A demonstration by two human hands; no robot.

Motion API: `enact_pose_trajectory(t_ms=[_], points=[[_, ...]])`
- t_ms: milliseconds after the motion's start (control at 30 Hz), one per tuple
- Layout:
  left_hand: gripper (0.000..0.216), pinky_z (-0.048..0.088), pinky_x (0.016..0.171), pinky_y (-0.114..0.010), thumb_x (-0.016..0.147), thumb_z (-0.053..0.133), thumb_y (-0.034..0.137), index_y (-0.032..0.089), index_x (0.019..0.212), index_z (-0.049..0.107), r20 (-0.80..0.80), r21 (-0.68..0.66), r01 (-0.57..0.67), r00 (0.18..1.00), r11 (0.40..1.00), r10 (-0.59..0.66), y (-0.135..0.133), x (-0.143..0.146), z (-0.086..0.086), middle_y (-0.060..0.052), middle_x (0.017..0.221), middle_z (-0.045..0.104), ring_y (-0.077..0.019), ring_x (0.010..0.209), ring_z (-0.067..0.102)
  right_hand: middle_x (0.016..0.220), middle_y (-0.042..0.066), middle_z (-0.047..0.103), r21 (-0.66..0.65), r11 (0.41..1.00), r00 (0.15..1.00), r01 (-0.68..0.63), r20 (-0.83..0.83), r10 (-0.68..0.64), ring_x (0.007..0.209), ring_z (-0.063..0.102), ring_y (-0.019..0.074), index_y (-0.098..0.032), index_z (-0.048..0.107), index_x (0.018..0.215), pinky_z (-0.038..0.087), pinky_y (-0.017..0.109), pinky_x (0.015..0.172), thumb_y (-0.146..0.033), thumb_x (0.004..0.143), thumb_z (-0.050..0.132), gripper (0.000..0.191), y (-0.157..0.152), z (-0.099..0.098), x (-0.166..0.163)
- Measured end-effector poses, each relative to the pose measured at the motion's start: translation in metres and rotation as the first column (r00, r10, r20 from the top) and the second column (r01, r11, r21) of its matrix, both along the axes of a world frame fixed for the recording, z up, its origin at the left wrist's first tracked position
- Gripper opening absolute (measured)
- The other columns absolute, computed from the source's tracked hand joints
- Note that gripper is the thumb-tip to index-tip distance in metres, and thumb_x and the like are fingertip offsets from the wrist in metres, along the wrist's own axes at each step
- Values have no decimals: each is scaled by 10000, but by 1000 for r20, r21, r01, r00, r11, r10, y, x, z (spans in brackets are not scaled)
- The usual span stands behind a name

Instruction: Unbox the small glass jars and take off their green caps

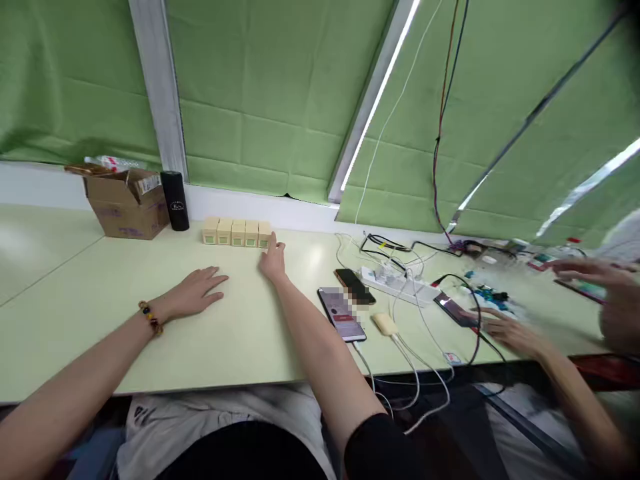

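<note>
Several small cream boxes (239, 233) with green labels stand side by side in a row on the pale green table. At the right end of that row is my right hand (273, 261), its index finger stretched out against or just beside the last box. Its other fingers are partly curled, and I see nothing held in it. My left hand (193, 293), with a beaded bracelet (151, 318) on the wrist, lies palm down on the table in front of the boxes. Its fingers are spread and it holds nothing.
An open cardboard box (127, 207) and a black bottle (175, 200) stand at the back left. Right of my arm lie two phones, a yellow charger (385, 325), a power strip (400, 287) and tangled cables. A co-worker's hands (510, 333) are at the right.
</note>
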State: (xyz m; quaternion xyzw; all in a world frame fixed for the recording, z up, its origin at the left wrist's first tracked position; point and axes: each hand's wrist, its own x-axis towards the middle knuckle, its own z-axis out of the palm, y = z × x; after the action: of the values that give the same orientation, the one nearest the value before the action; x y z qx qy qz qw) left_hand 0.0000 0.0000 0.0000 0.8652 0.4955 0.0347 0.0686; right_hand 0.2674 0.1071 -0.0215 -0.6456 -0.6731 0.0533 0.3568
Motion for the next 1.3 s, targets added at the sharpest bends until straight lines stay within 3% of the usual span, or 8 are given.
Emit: enact_pose_trajectory(t_ms=[200, 400, 967, 1300], points=[[780, 194, 1304, -513, 1012, 300, 728, 259, 1627, 400, 40, 23, 14, 999, 1000, -14, -2, -3, -6, -117, 1741, 239, -345, 1614, 231, 1480, 163, 338, -99, 991, 995, 89, 48, -85, 1221, 587, 275, -378, 2, 1672, 538, 378, 923, -276, 1001, 538, 865, 6, 8, -1], [764, 179, 1307, -507, 1017, 295, 728, 280, 1626, 397, 47, 53, 30, 998, 998, -32, 3, -4, -13, -118, 1739, 254, -325, 1617, 227, 1465, 170, 375, -135, 989, 991, 63, 123, -47, 1315, 519, 321, -379, 104, 1664, 530, 424, 942, -316, 1000, 530, 791, 6, 8, 2], [780, 161, 1311, -499, 1014, 271, 742, 287, 1638, 369, 36, 51, 24, 999, 998, -26, 4, -6, -18, -112, 1746, 234, -314, 1624, 205, 1501, 197, 375, -139, 985, 991, 105, 97, -92, 1286, 560, 321, -352, -173, 1657, 529, 411, 920, -336, 1000, 534, 966, 10, 10, 1], [780, 165, 1311, -493, 1007, 278, 750, 289, 1623, 405, 62, 61, 21, 998, 998, -25, 5, -7, -19, -93, 1742, 253, -320, 1619, 224, 1507, 174, 362, -204, 976, 991, 81, 124, -56, 1347, 508, 331, -404, 25, 1675, 516, 425, 957, -363, 1014, 512, 822, 9, 12, 0]])
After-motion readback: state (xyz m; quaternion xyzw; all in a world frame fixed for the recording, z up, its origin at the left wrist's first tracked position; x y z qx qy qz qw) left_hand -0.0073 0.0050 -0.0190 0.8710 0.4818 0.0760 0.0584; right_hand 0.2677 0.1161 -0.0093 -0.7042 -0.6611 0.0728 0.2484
